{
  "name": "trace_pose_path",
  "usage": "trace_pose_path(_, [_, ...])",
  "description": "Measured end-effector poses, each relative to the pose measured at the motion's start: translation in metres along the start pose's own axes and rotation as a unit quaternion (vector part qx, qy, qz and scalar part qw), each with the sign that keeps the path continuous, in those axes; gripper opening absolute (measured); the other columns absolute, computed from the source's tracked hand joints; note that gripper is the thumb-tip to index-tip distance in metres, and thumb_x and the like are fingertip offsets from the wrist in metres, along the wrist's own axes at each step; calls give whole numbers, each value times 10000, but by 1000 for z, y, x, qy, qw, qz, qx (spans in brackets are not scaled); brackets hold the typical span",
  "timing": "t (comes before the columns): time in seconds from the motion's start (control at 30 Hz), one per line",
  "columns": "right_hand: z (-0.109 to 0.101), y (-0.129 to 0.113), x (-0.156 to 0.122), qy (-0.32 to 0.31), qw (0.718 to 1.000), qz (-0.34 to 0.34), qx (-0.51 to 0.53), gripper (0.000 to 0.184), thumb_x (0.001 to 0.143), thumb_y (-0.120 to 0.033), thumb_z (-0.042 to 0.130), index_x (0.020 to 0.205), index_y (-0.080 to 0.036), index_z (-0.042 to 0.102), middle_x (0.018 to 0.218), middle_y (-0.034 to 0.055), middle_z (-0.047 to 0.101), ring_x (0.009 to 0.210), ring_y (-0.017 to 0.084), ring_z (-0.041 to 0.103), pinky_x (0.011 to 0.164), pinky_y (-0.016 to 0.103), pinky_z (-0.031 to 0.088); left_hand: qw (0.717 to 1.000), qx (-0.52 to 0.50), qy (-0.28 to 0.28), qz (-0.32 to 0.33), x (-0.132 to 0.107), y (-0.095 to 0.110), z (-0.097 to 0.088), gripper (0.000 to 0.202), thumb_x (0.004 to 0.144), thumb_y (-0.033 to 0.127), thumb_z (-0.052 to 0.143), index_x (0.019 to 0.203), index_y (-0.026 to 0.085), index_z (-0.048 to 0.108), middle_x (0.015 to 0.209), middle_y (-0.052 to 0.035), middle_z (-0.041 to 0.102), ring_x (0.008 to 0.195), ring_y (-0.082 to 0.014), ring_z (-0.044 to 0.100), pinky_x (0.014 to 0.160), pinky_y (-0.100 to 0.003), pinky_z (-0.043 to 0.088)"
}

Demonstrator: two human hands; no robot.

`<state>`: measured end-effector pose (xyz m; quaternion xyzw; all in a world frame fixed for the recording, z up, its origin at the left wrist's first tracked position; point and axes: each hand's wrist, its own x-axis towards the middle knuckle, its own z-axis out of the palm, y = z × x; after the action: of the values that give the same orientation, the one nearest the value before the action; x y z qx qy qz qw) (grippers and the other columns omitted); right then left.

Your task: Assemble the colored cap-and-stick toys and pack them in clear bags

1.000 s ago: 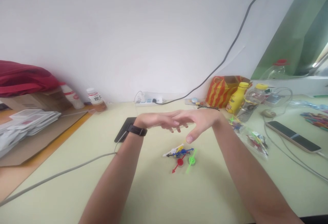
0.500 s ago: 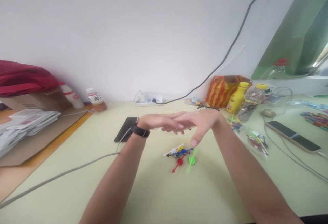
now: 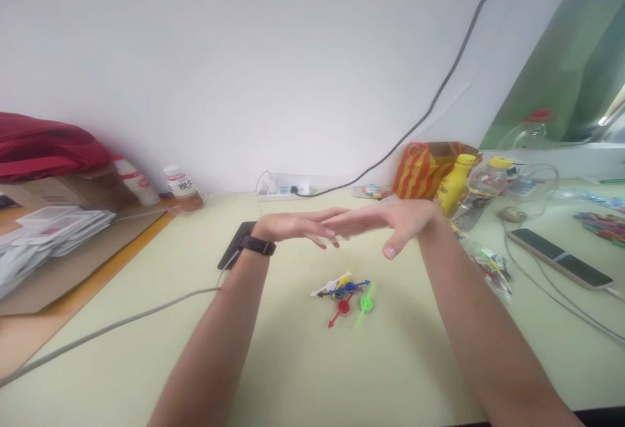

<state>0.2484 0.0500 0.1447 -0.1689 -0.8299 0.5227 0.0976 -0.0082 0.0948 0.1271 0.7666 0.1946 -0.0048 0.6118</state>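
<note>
My left hand (image 3: 303, 226), with a black watch (image 3: 260, 245) at its wrist, is raised over the table with its fingers stretched out towards the right. From the other side my right hand (image 3: 390, 220) reaches in, fingers extended and thumb pointing down. The fingertips of both hands overlap in view; whether they touch I cannot tell. No object shows in either hand. Below them lies a small group of plastic arrow spinners: a red one (image 3: 344, 307), a green one (image 3: 366, 304) and a blue one (image 3: 349, 287), with white, yellow and black ones bunched behind.
A black phone (image 3: 233, 250) lies partly behind my left wrist. On the right are a clear bag of coloured pieces (image 3: 492, 269), another phone (image 3: 560, 258), a yellow bottle (image 3: 454, 183) and a striped bag (image 3: 420, 170). A grey cable (image 3: 131, 320) crosses the left side.
My right hand has lifted and shifted slightly right, away from the spinners. My left hand has moved a little to the left. The spinners look unmoved.
</note>
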Motion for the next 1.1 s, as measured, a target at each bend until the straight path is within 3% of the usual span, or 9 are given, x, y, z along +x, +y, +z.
trace_pose_path(0.23, [-7, 6, -17, 21, 999, -26, 5, 864, 815, -495, 790, 1559, -324, 384, 1655, 60, 312, 1495, 285, 345, 1212, 429, 291, 999, 15, 23, 16, -10, -14, -13, 666, 926, 489, 639, 1530, 359, 390, 1411, -98, 604, 1255, -295, 594, 1040, -482, 474])
trace_pose_path(0.33, [-6, 12, -16, 93, 996, -9, 14, 809, 865, -582, 706, 1559, -322, 382, 1618, 75, 388, 1489, 292, 360, 1221, 483, 274, 982, 98, 148, 62, -9, -14, -13, 704, 918, 487, 651, 1545, 373, 352, 1447, -90, 570, 1299, -294, 564, 1056, -475, 466])
trace_pose_path(0.37, [-6, 14, -14, 133, 991, -2, 21, 765, 897, -624, 639, 1555, -324, 389, 1604, 75, 413, 1488, 288, 364, 1223, 497, 269, 959, 148, 225, 86, -6, -12, -12, 711, 922, 489, 646, 1550, 374, 335, 1486, -85, 529, 1349, -294, 517, 1084, -476, 444])
trace_pose_path(0.43, [-7, 21, -9, 221, 974, 3, 40, 692, 946, -677, 505, 1541, -335, 410, 1574, 70, 462, 1490, 275, 360, 1227, 515, 258, 866, 267, 401, 135, 2, -9, -7, 701, 923, 518, 631, 1541, 340, 350, 1547, -88, 449, 1437, -306, 400, 1150, -499, 364])
trace_pose_path(0.5, [-8, 29, -4, 285, 956, -2, 72, 672, 955, -701, 448, 1524, -344, 433, 1554, 68, 489, 1487, 272, 365, 1223, 526, 264, 775, 372, 483, 168, 11, -6, -2, 741, 906, 531, 648, 1539, 287, 351, 1585, -109, 386, 1476, -327, 318, 1198, -524, 280])
trace_pose_path(0.57, [-11, 38, 1, 310, 944, -7, 112, 675, 941, -719, 453, 1503, -345, 461, 1559, 70, 482, 1477, 279, 379, 1211, 537, 289, 729, 435, 494, 187, 19, -6, 2, 788, 894, 525, 666, 1551, 258, 322, 1595, -125, 362, 1483, -331, 292, 1217, -521, 248])
trace_pose_path(0.67, [-12, 47, 8, 308, 936, -14, 169, 689, 919, -757, 442, 1461, -338, 508, 1570, 72, 464, 1469, 285, 388, 1191, 540, 323, 703, 493, 475, 194, 28, -9, 6, 880, 846, 515, 724, 1566, 247, 294, 1595, -138, 352, 1494, -349, 259, 1236, -536, 210])
trace_pose_path(0.87, [-4, 46, 23, 285, 928, -36, 237, 533, 942, -657, 534, 1332, -304, 623, 1481, 69, 562, 1382, 275, 492, 1140, 486, 404, 683, 551, 441, 188, 48, -16, 22, 1055, 718, 397, 851, 1583, 262, 262, 1647, -132, 252, 1530, -434, 95, 1200, -622, 224])
trace_pose_path(1.1, [4, 32, 27, 277, 920, -32, 276, 511, 946, -660, 520, 1193, -242, 679, 1264, 92, 686, 1170, 290, 631, 952, 446, 539, 671, 565, 437, 199, 65, -18, 39, 943, 780, 186, 720, 1587, 238, 236, 1592, -121, 360, 1501, -398, 206, 1192, -569, 280])
